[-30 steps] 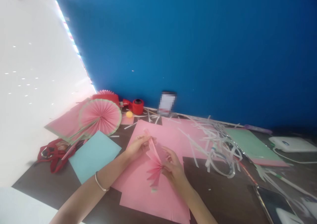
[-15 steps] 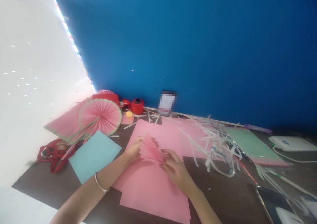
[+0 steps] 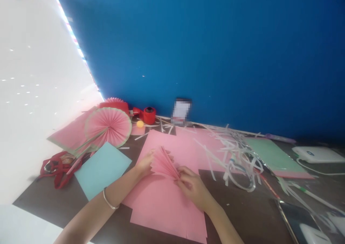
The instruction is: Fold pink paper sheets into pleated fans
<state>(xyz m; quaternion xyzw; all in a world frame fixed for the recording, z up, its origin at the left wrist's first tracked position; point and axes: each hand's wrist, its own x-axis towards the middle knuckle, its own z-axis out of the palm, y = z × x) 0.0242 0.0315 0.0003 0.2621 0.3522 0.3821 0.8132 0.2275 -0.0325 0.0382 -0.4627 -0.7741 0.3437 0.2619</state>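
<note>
A pleated pink paper fan (image 3: pixel 164 162) is held between both hands above pink paper sheets (image 3: pixel 167 208). My left hand (image 3: pixel 145 164) grips its spread left edge, with the fingertips partly hidden behind the folds. At the narrow right end, my right hand (image 3: pixel 190 186) pinches the gathered pleats between thumb and fingers. Left of my left hand lies a light blue sheet (image 3: pixel 104 170). Behind that sheet is a round pink paper fan (image 3: pixel 110 127) with a pale green rim.
Red tape roll (image 3: pixel 149 115) and yellow disc (image 3: pixel 140 124) lie near the blue wall. White paper strips (image 3: pixel 229 150) are tangled right of centre. Farther right are a green packet (image 3: pixel 275 156), a white device (image 3: pixel 318 154) and a phone (image 3: pixel 299 219). A red strap (image 3: pixel 60 168) lies left.
The fingers of my right hand have shifted slightly at the narrow end of the pleats. My left hand keeps its hold, and the folds look slightly changed in angle.
</note>
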